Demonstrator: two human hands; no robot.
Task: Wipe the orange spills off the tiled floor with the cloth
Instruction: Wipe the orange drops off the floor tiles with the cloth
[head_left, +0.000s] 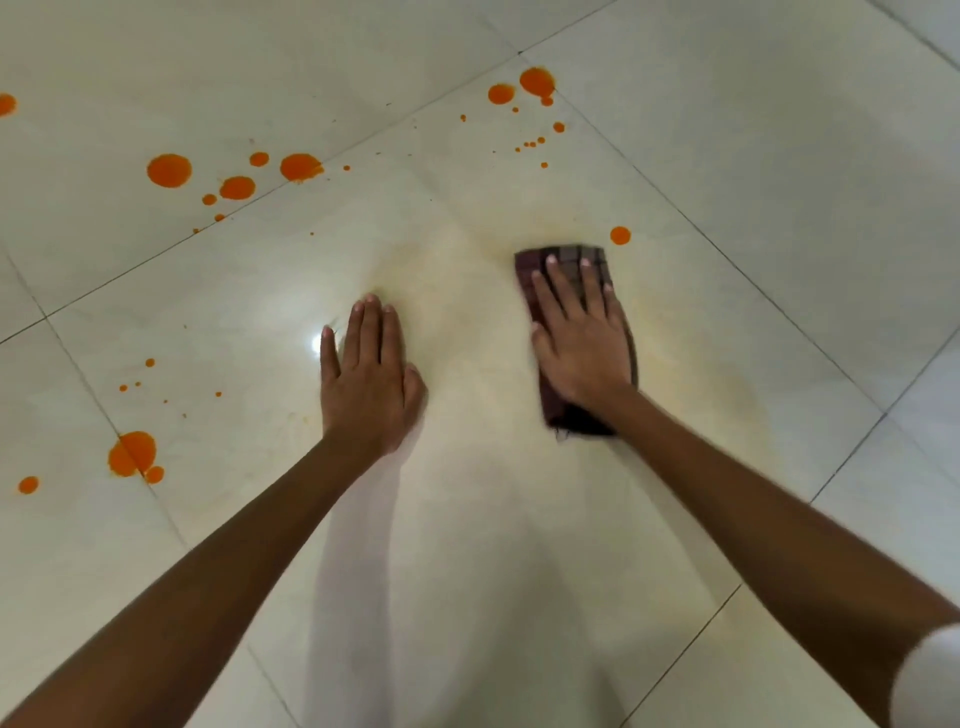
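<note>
My right hand (582, 338) presses flat, fingers straight, on a folded dark maroon checked cloth (571, 257) lying on the white tiled floor (779, 156). One orange drop (620, 235) sits just beyond the cloth's far right corner. My left hand (366, 376) rests flat on the bare tile, fingers straight, holding nothing. Orange spills lie at the far left (169, 170), the far middle (536, 81) and the near left (132, 453). The tile between and around my hands carries a faint yellowish smear.
Small orange specks (150, 362) dot the tile left of my left hand. Another blob (6, 104) sits at the left edge of view. Dark grout lines cross the floor diagonally. A bright light reflection (317, 344) shines beside my left hand.
</note>
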